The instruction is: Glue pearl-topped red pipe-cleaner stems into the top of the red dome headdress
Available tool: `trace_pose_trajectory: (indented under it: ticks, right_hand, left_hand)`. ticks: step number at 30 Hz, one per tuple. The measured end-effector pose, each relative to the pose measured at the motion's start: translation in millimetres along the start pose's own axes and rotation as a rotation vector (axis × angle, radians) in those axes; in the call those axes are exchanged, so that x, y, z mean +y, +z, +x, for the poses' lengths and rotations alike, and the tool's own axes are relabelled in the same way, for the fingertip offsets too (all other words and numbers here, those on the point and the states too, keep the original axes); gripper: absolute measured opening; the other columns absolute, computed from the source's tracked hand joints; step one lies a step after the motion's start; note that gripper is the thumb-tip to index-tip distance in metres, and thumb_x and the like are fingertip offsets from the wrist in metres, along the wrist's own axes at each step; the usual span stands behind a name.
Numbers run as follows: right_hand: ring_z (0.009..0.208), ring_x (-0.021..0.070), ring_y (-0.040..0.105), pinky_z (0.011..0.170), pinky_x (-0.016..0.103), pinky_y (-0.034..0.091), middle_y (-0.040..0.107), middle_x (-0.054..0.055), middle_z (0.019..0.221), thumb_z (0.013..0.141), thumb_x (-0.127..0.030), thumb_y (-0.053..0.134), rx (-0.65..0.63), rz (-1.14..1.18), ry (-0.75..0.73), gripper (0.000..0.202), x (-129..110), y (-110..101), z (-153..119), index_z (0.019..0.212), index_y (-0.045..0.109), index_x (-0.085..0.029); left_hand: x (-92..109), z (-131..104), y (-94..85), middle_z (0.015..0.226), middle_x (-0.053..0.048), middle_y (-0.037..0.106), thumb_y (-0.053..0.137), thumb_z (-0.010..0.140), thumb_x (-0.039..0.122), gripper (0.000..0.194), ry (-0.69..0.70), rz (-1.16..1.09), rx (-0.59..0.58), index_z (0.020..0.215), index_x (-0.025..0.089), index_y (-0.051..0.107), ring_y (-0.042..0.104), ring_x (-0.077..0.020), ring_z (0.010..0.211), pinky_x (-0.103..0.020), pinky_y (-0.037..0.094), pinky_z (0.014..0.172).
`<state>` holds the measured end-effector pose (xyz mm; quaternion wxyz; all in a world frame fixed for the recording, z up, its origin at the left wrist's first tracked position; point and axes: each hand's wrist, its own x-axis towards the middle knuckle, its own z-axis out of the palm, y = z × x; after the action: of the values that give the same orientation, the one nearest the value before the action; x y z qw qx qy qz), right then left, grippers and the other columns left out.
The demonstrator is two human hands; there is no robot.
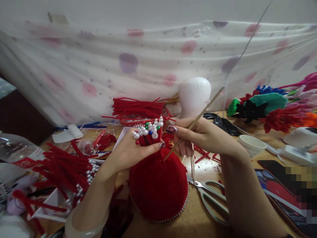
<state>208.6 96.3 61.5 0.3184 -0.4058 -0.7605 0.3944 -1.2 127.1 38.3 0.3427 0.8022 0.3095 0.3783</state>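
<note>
On the tabletop (194, 215), the red dome (158, 188) sits just below my hands, between my forearms. The white foam head (194, 96) stands beyond my right hand (201, 134). Nearer me than that hand, the scissors (198, 184) lie beside the dome. My right hand is clamped on the slanting stick (208, 105), its lower tip at the dome; my left hand (128, 150) pinches the beaded red cluster (148, 130) above it.

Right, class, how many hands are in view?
2: the left hand gripping the beaded red bundle, and the right hand beside it, holding a wooden stick. No others show.
</note>
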Motion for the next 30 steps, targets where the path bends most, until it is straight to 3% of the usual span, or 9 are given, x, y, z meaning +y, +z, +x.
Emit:
trace_pose_trajectory:
  ticks: [6, 15, 30]
  right_hand:
    - [0.048, 0.0103, 0.065, 0.046, 0.020, 0.054, 0.067, 0.001, 0.059, 0.094, -0.055, 0.049, -0.043, 0.021, 0.000, 0.043, 4.5, -4.3, -1.7, 0.079, 0.060, -0.016]
    - [0.047, 0.0093, 0.064, 0.046, 0.020, 0.053, 0.069, 0.000, 0.059, 0.094, -0.048, 0.053, -0.053, 0.030, 0.026, 0.032, 3.3, -6.8, -1.4, 0.082, 0.057, -0.018]
    - [0.051, 0.0101, 0.065, 0.051, 0.021, 0.056, 0.070, 0.001, 0.062, 0.093, -0.052, 0.050, -0.165, 0.022, 0.066, 0.038, -2.0, -3.4, -2.0, 0.080, 0.062, -0.019]
  left_hand:
    - [-0.8, -0.3, -0.2, 0.088, 0.000, 0.077, 0.068, 0.079, 0.025, 0.007, -0.003, 0.013, -0.010, 0.084, 0.022, 0.071, 0.071, -0.0200, 0.087, -0.034, 0.056, 0.086]
    - [-6.1, -0.8, 2.6, 0.095, 0.001, 0.076, 0.066, 0.081, 0.019, 0.009, -0.025, -0.044, -0.030, 0.088, 0.019, 0.071, 0.070, -0.0177, 0.087, -0.030, 0.055, 0.084]
    - [-6.1, -0.7, 1.0, 0.091, 0.004, 0.076, 0.065, 0.082, 0.020, 0.007, 0.038, 0.024, -0.031, 0.087, 0.021, 0.071, 0.070, -0.0168, 0.086, -0.026, 0.054, 0.079]
